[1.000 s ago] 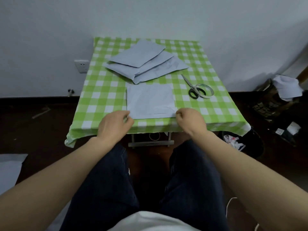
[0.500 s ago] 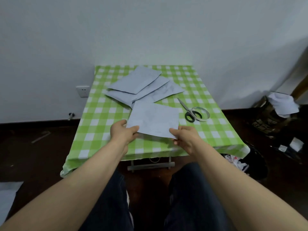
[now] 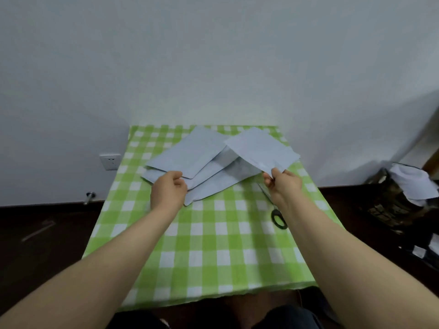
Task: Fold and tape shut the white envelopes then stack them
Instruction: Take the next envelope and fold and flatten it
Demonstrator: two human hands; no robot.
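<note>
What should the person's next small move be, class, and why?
Probably lower the envelope flat onto the pile. The right hand pinches its near corner and holds it tilted above the pile's right end, not yet resting there. The left hand sits at the pile's near corner, placed to steady it.

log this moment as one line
step: stacking | right hand: pinches white envelope over envelope pile | left hand: at pile's near edge, grip unclear | scissors: on green checked tablecloth, under right forearm
</note>
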